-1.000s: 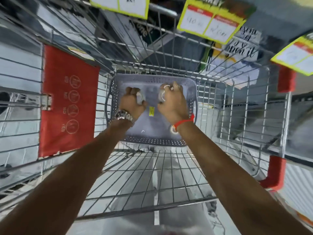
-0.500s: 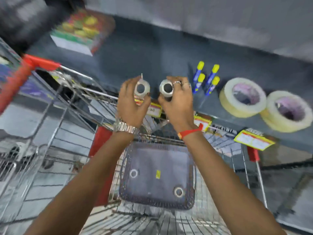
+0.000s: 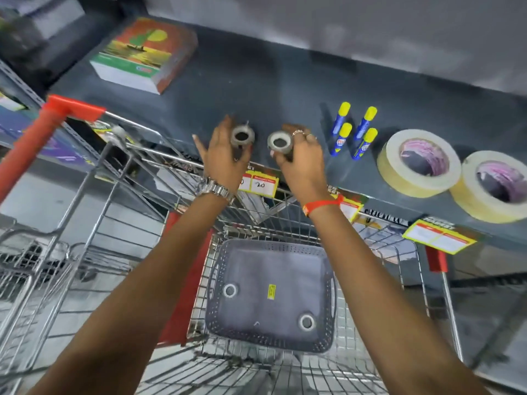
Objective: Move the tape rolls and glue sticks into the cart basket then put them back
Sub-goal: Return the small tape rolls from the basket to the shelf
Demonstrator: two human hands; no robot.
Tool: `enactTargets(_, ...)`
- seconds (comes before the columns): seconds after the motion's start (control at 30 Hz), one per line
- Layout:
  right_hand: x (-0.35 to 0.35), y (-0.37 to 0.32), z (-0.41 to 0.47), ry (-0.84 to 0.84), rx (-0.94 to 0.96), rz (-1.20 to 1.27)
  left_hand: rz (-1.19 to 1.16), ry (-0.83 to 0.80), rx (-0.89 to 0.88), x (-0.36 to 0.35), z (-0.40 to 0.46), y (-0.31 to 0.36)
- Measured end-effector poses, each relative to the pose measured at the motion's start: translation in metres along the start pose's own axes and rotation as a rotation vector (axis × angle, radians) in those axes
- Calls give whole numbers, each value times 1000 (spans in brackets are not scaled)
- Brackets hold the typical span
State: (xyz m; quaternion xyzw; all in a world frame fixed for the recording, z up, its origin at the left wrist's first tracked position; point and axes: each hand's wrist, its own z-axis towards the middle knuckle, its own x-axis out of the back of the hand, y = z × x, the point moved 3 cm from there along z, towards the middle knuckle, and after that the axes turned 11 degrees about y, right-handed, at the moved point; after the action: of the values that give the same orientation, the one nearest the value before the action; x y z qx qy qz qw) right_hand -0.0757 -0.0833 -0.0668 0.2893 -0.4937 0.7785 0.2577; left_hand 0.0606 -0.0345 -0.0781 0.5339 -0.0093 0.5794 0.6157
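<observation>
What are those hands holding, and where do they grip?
Left hand and right hand each hold a small grey tape roll by its outer rim.

A dark grey shelf [image 3: 256, 81] ran across the top, with a pale wall [image 3: 370, 21] behind it. Yellow price tags [image 3: 440, 236] hung along its front edge. A thick book [image 3: 142, 57] lay on its left part. Grey floor [image 3: 484, 323] showed below, through the wire.

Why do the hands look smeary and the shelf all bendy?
Head view: the left hand and right hand are motion-blurred, fingers smeared around their small rolls; the wide lens bows the shelf and cart; the glue sticks look sharper.
</observation>
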Motion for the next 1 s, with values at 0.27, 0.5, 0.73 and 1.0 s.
enactTargets(0.27, 0, 67, -141, 293, -144, 166, -71, -79, 81, -5, -146, -80)
enactTargets(0.5, -52, 167, -248, -536, -518, -201, 244, -792, 379, -43, -257, -172)
enactTargets(0.73, -85, 204, -297, -928, -380, -508, 358, -920, 370, -73, -281, -211)
enactTargets(1.0, -98, 219, -313, -1005, -229, -675, 581, -1036, 205, -100, -292, -231)
